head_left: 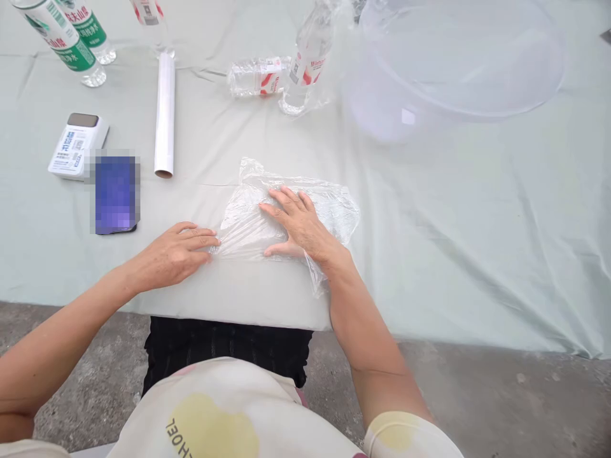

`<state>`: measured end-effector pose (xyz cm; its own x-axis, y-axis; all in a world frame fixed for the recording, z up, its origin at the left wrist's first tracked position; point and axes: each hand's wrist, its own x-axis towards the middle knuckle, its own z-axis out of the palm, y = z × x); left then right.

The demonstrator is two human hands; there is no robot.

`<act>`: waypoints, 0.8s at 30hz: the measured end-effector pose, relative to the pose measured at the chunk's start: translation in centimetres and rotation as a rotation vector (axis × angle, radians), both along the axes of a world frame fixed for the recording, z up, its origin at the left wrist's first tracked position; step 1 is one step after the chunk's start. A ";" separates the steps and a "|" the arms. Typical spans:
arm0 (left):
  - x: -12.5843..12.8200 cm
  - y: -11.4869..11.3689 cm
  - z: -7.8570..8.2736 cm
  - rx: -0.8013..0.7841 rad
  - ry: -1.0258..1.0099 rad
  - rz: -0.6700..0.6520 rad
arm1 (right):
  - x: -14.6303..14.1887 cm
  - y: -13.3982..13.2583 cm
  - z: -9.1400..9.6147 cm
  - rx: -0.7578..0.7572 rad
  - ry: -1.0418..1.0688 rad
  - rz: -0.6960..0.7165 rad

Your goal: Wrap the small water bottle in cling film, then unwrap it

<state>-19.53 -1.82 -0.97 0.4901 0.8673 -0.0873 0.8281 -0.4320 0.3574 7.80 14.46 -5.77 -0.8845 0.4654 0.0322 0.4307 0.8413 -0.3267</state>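
Observation:
A crumpled sheet of clear plastic film (334, 207) lies on the pale cloth-covered table (453, 222) near its front edge. My right hand (298, 222) rests flat on the film, fingers spread and stretched toward the left. My left hand (176, 251) lies at the film's left edge with its fingers held together, the tips touching or pinching the film's corner.
A roll of cling film (165, 114) lies to the back left, beside a white box (76, 145) and a phone (115, 194). Water bottles stand at the far left (71, 41) and lie at the back centre (258, 75). A large clear basin (458, 57) sits back right.

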 end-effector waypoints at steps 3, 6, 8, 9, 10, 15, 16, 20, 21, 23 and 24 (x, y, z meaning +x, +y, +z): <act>-0.7 -0.5 0.8 -0.062 0.002 0.000 | -0.2 -0.1 -0.2 0.009 -0.007 0.023; -0.9 0.0 3.0 -0.119 -0.029 0.070 | -0.3 0.0 -0.4 0.004 -0.012 0.027; 0.0 1.0 5.0 -0.051 -0.056 0.214 | -0.4 -0.1 -0.4 0.004 -0.006 0.023; 1.0 1.7 6.0 0.023 -0.075 0.311 | -0.4 -0.1 -0.4 0.004 -0.004 0.024; 2.2 2.6 6.8 0.101 -0.107 0.394 | -0.4 -0.2 -0.4 0.004 -0.004 0.028; 9.6 7.7 6.1 0.146 -0.388 0.394 | -0.6 -0.4 -0.1 -0.019 0.005 0.028; 10.4 8.5 5.0 0.141 -0.397 0.334 | -0.7 -0.4 -0.1 -0.030 0.011 0.026; 9.2 9.3 0.1 0.063 -0.210 0.309 | -0.7 -0.4 0.0 -0.058 0.001 0.025; 8.1 9.0 -0.6 0.031 -0.171 0.299 | -0.7 -0.3 0.0 -0.056 -0.003 0.028; 6.0 8.2 -1.1 -0.037 -0.119 0.215 | -0.7 -0.1 -0.1 -0.051 -0.005 0.039; 5.1 7.9 -1.0 -0.066 -0.102 0.166 | -0.7 0.0 -0.1 -0.048 -0.005 0.043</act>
